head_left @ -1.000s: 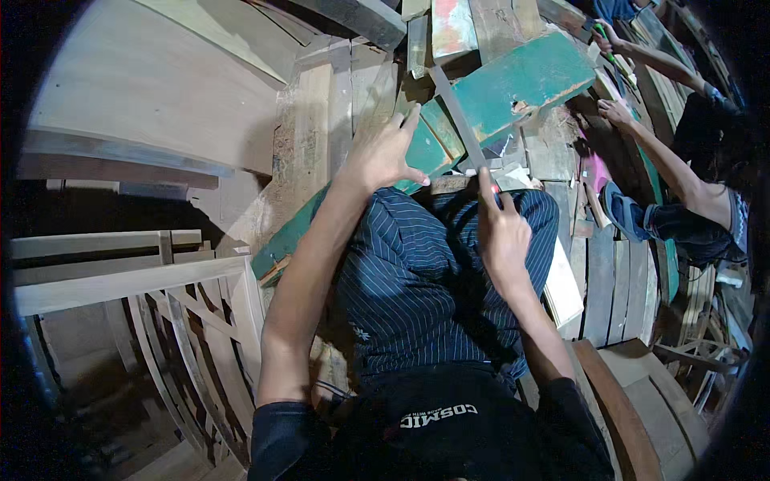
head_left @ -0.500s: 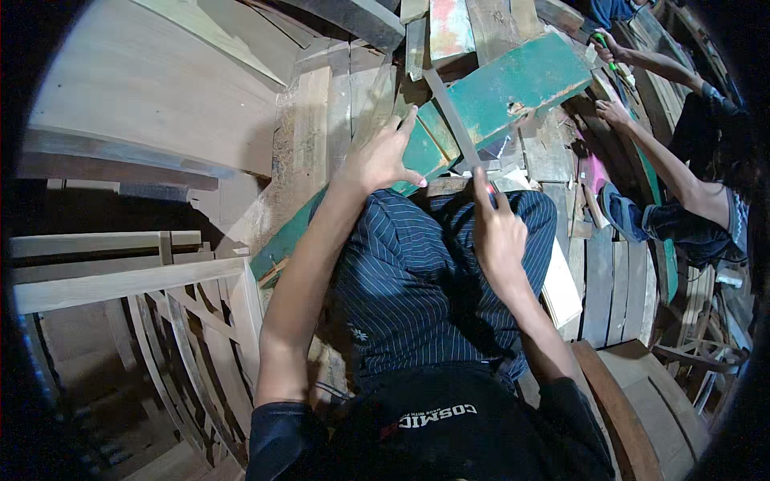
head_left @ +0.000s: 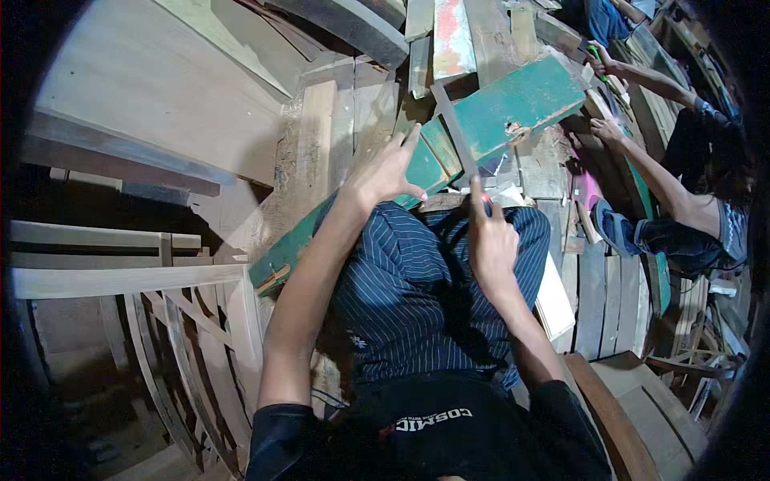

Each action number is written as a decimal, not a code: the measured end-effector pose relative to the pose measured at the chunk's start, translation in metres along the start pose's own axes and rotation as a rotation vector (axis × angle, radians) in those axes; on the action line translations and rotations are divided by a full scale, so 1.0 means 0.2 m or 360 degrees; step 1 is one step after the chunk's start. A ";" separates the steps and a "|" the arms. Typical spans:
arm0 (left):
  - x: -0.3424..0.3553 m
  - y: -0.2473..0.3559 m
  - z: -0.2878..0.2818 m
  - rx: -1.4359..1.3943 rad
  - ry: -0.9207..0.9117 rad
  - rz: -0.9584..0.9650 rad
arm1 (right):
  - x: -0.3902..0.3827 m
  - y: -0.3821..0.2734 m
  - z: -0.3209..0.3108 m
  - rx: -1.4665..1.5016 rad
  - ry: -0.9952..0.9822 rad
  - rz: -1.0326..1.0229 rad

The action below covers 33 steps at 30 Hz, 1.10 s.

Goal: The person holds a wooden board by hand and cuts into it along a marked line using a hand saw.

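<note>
A long green-painted plank (head_left: pixel 521 100) runs slantwise across in front of my knees, with a band of bare wood (head_left: pixel 441 150) showing across it. My left hand (head_left: pixel 383 170) presses on the plank left of this band, fingers and thumb spread. My right hand (head_left: pixel 492 244) is closed around the handle of a handsaw, index finger stretched along it. The saw's narrow grey blade (head_left: pixel 455 128) points away from me and lies across the plank just right of the bare band. Its teeth are too small to make out.
Pale slatted wooden frames (head_left: pixel 128 280) stand at my left, below a large wooden panel (head_left: pixel 160 96). Scrap boards (head_left: pixel 453 36) lie beyond the plank. At right, another person's hand (head_left: pixel 601 60) holds a green-handled tool. A curved brown timber (head_left: pixel 613 417) is by my right elbow.
The view has shifted slightly, so the plank sits lower in the picture. The saw blade lies at a slightly steeper angle. My left hand keeps its place on the plank.
</note>
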<state>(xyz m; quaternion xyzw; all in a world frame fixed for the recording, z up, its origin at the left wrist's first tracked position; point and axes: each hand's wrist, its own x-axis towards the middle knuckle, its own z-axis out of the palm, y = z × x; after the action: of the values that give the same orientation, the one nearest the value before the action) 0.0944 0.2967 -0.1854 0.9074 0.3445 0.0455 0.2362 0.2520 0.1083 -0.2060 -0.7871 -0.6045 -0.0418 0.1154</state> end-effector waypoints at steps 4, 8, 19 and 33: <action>-0.01 0.00 -0.01 -0.0037 -0.0029 -0.0028 | -0.03 -0.02 -0.04 -0.0014 -0.0005 0.0018; -0.03 0.01 -0.03 -0.0011 -0.0037 -0.0051 | -0.31 0.07 -0.13 0.0001 -0.0148 0.0020; -0.02 0.02 -0.03 0.0062 -0.0069 -0.0067 | -0.02 0.05 -0.10 -0.0067 -0.0041 0.0054; -0.02 0.00 -0.01 -0.0020 -0.0052 -0.0068 | 0.01 0.05 -0.12 -0.0054 -0.0032 0.0047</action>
<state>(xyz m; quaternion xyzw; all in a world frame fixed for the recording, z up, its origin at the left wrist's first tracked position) 0.0899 0.2947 -0.1840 0.8990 0.3597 0.0279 0.2483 0.2638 0.1016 -0.1828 -0.7982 -0.5931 -0.0423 0.0966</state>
